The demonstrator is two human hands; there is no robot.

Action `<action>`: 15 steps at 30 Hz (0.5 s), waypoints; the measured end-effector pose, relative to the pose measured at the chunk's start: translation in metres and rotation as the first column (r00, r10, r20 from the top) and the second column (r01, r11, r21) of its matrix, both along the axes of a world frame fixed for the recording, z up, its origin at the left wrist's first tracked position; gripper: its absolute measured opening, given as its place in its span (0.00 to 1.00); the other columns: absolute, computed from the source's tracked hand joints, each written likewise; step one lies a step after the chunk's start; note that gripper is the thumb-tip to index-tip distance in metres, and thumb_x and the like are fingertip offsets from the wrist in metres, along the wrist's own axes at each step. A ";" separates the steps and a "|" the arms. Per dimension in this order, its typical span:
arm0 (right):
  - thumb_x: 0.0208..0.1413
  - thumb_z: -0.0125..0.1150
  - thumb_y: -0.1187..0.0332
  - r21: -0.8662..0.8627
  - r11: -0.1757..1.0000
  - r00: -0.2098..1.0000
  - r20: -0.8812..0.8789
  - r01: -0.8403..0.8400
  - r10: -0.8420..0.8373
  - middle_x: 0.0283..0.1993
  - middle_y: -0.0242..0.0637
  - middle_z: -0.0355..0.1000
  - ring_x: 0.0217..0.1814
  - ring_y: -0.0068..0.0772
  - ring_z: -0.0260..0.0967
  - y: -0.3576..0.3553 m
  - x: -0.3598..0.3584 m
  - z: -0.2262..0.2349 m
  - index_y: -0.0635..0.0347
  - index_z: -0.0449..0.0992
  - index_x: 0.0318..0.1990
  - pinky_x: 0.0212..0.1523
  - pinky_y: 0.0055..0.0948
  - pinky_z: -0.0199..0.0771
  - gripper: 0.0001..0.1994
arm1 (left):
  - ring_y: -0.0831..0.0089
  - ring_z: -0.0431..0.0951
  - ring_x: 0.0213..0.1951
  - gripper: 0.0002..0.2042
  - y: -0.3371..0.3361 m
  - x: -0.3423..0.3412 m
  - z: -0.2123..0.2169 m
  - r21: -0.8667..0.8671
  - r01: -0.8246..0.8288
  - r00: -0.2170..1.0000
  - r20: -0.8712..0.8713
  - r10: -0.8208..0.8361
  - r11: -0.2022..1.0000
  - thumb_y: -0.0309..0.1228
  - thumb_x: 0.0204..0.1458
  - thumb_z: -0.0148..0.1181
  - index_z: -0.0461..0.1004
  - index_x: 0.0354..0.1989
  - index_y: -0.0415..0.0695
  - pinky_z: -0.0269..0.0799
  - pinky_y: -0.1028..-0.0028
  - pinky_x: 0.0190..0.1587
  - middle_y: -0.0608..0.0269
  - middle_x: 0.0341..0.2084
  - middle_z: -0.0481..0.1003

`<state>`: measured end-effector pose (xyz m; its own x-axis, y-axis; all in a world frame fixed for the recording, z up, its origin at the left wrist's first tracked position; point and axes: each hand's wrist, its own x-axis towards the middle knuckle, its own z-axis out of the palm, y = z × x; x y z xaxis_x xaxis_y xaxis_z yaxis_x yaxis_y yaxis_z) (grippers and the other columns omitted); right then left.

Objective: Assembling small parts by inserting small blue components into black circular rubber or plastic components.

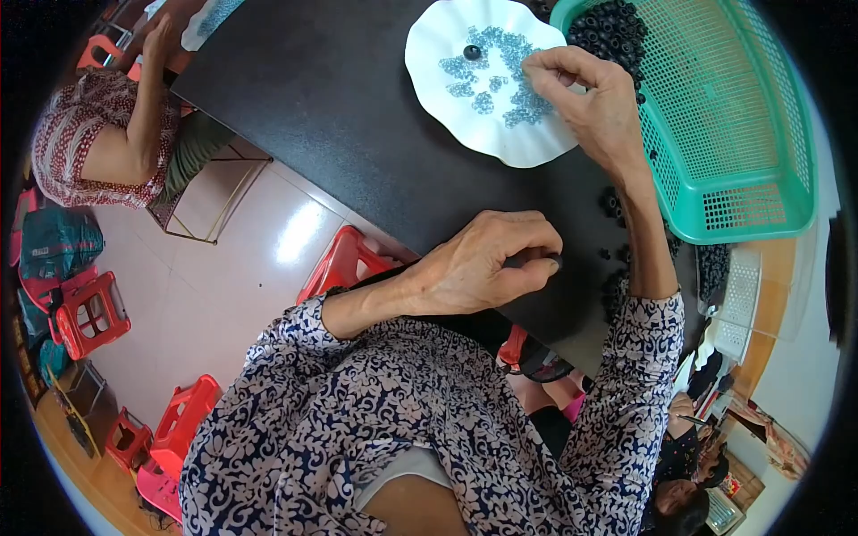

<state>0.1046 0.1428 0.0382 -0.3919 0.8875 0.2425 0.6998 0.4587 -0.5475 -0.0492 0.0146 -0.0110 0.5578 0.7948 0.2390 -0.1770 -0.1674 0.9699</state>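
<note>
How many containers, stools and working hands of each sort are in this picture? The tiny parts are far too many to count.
White wavy-edged plate: 1
Green plastic basket: 1
White mesh tray: 1
Red plastic stools: 5 that show clearly
The person's own hands, left hand and right hand: 2
Total: 10
The small silvery rings and black pieces are too many to count.

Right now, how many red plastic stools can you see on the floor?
4, maybe more hidden: one stool by the table edge, one at far left, two at lower left. A fifth may show at top left.
</note>
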 end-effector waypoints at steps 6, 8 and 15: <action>0.51 0.64 0.70 0.132 0.988 0.995 0.072 -0.076 0.066 0.32 0.32 0.76 0.35 0.23 0.70 -0.002 -0.002 -0.007 0.59 0.81 0.38 0.40 0.23 0.69 0.07 | 0.64 0.73 0.29 0.08 -0.002 -0.003 0.001 -0.006 0.011 1.000 -0.005 -0.011 1.000 0.24 0.49 0.59 0.71 0.36 0.35 0.68 0.69 0.33 0.55 0.27 0.71; 0.50 0.63 0.70 0.179 0.976 0.984 0.146 -0.126 0.100 0.32 0.33 0.76 0.35 0.27 0.70 0.000 -0.007 -0.007 0.58 0.81 0.37 0.41 0.26 0.70 0.07 | 0.64 0.73 0.30 0.07 -0.003 -0.003 -0.002 0.007 -0.004 1.000 0.015 0.003 1.000 0.24 0.49 0.59 0.71 0.36 0.35 0.68 0.69 0.33 0.55 0.27 0.71; 0.47 0.63 0.69 0.259 0.946 0.937 0.333 -0.196 0.103 0.28 0.35 0.76 0.32 0.33 0.71 0.007 -0.012 -0.013 0.57 0.81 0.31 0.39 0.36 0.70 0.05 | 0.64 0.73 0.29 0.08 -0.005 -0.003 -0.003 0.019 -0.006 1.000 0.019 0.006 1.000 0.24 0.49 0.59 0.71 0.36 0.35 0.68 0.68 0.33 0.55 0.27 0.71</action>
